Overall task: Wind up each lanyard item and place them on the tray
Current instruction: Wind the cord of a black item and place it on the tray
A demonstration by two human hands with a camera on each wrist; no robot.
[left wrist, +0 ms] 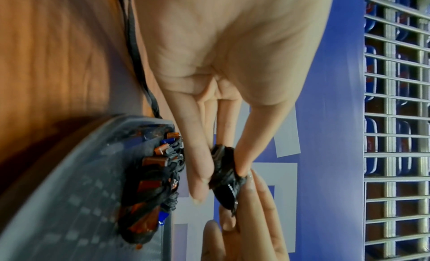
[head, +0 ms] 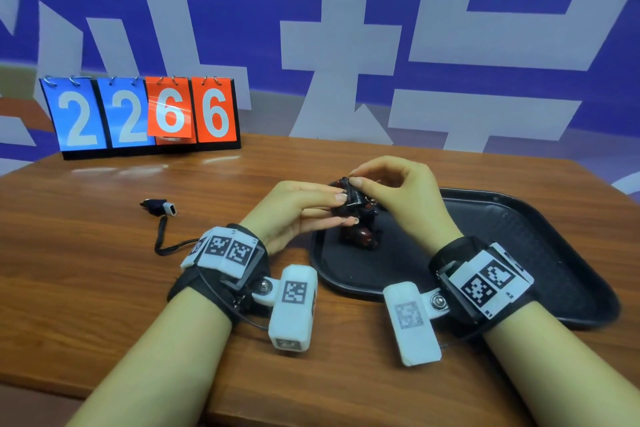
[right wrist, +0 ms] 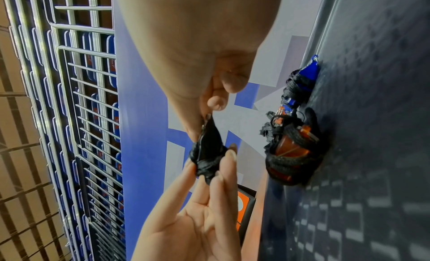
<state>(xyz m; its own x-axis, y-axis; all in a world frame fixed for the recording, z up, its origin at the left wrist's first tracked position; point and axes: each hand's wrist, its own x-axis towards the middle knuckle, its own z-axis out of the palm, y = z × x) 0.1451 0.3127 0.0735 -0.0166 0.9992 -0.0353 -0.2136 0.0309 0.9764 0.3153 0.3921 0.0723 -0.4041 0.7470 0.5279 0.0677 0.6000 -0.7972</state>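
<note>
Both hands meet above the near-left part of the black tray (head: 540,253), sharing 1 small black bundle (head: 349,199) of wound cord; the left hand (head: 294,215) pinches it between thumb and fingertips, the fingers long and nearly straight but closed narrow on the cord; the right hand (head: 398,194) nips the top of the same bundle between thumb and forefinger, the other fingers curled loosely behind.

In the left wrist view the bundle (left wrist: 224,175) sits squeezed between the left fingers (left wrist: 197,165), with the right fingertips touching its far end; in the right wrist view it (right wrist: 207,154) hangs between the 2 sets of fingertips, clear of the tray.

Just below the fingers, on the tray floor, lies an orange piece wrapped in black cord (head: 360,237), already wound; in the right wrist view it (right wrist: 293,154) rests beside a blue piece (right wrist: 304,77), also wrapped in cord; whether these 2 touch is hard to tell.

Well left of the left hand, on the wooden table (head: 104,253), a dark lanyard with a white-tipped end (head: 162,208) lies unwound, its cord trailing toward the left wristband.

At the table's far left edge stands a flip scoreboard (head: 142,114) reading 2266; behind it is a blue and white wall (head: 346,28); wire shelving (right wrist: 69,99) shows in both wrist views.
</note>
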